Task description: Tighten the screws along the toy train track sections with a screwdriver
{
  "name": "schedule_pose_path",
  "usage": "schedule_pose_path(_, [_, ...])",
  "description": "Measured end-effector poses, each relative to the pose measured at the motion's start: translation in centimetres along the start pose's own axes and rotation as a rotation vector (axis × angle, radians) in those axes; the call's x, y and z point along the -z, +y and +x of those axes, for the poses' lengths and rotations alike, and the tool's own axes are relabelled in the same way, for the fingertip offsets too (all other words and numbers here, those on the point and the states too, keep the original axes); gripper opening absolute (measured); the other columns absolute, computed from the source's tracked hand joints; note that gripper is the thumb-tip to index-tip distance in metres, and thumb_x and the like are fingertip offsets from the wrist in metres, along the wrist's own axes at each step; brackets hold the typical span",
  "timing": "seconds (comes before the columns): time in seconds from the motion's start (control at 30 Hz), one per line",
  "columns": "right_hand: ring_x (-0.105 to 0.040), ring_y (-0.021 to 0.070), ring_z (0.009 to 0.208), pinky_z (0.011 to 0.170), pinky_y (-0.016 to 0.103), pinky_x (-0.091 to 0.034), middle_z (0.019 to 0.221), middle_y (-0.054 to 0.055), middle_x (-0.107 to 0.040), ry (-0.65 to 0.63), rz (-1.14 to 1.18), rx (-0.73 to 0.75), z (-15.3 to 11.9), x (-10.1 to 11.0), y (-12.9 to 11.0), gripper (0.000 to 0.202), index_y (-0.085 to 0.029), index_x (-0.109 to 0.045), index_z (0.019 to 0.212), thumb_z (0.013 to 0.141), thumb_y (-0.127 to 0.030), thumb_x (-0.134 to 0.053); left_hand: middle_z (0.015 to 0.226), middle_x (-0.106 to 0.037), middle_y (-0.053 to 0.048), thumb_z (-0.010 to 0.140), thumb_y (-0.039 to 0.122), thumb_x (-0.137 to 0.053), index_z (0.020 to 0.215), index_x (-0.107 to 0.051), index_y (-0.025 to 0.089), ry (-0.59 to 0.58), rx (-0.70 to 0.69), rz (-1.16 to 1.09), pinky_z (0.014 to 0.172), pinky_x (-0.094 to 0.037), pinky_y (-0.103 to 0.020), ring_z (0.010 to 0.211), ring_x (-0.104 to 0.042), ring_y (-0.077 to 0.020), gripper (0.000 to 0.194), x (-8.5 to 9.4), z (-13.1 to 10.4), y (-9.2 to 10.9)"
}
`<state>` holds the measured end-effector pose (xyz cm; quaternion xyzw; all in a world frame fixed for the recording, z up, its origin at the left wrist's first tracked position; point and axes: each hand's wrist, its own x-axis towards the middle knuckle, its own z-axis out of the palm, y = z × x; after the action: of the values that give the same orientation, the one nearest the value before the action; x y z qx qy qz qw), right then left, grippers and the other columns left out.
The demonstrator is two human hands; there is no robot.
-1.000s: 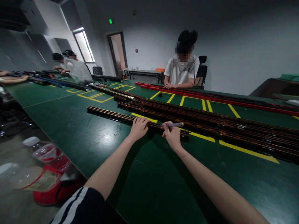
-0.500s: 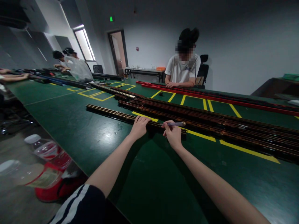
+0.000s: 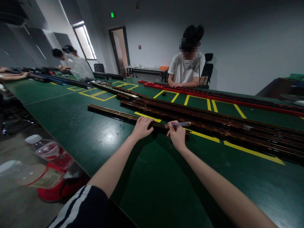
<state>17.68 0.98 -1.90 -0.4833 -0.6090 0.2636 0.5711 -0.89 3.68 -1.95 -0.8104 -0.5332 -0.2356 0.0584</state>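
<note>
A long dark metal rail (image 3: 111, 112) with gold-brown edges lies at a slant on the green table (image 3: 78, 133). My left hand (image 3: 142, 128) grips it near its middle, fingers over the top and thumb on the near side. My right hand (image 3: 177, 134) is closed round a slim, clear-bodied pen (image 3: 181, 124). The pen lies almost level, its tip pointing left at the rail's right part. Whether the tip touches the metal cannot be made out. Behind both hands runs a stack of similar dark rails (image 3: 213, 122).
Yellow tape (image 3: 206, 136) marks the table. A red-edged long rail (image 3: 228, 103) lies before a seated person (image 3: 186, 68) across from me. Bottles (image 3: 51, 152) stand low at the left, beyond the table edge. Other people (image 3: 73, 63) sit at the far left around a plastic bag.
My right hand and the pen have shifted very slightly to the right. My left thumb sits a little lower on the rail's near side. The rail has stayed in place.
</note>
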Motion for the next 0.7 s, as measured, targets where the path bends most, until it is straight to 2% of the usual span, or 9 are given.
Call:
schedule_pose_path(0.2, [-0.056, 0.0134, 0.039, 0.041, 0.025, -0.044, 0.066, 0.003, -0.068, 0.012, -0.017, -0.002, 0.0, 0.0, 0.04, 0.042, -0.02, -0.053, 0.077, 0.085, -0.061, -0.045, 0.118, -0.063, -0.007, 0.086, 0.035, -0.052, 0.116, -0.056, 0.021, 0.025, -0.025, 0.023, 0.109, -0.029, -0.042, 0.116, -0.052, -0.0238, 0.034, -0.26, -0.01, -0.24])
schedule_pose_path(0.43, [-0.056, 0.0143, 0.039, 0.042, 0.025, -0.043, 0.058, 0.002, -0.065, 0.013, -0.038, 0.014, 0.01, 0.11, 0.2, 0.037, -0.02, -0.053, 0.076, 0.087, -0.055, -0.047, 0.115, -0.063, -0.007, 0.087, 0.034, -0.052, 0.114, -0.057, 0.021, 0.039, -0.033, 0.047, 0.108, -0.029, -0.042, 0.114, -0.053, -0.0233, 0.03, -0.26, -0.03, -0.11])
schedule_pose_path(0.7, [-0.058, 0.0153, 0.041, 0.043, 0.025, -0.045, 0.056, 0.002, -0.064, 0.001, -0.039, 0.011, 0.01, 0.08, 0.21, 0.044, -0.02, -0.055, 0.076, 0.085, -0.062, -0.045, 0.115, -0.064, -0.007, 0.087, 0.033, -0.05, 0.114, -0.057, 0.02, 0.04, -0.031, 0.077, 0.107, -0.029, -0.042, 0.113, -0.053, -0.0242, 0.03, -0.29, -0.01, 0.12])
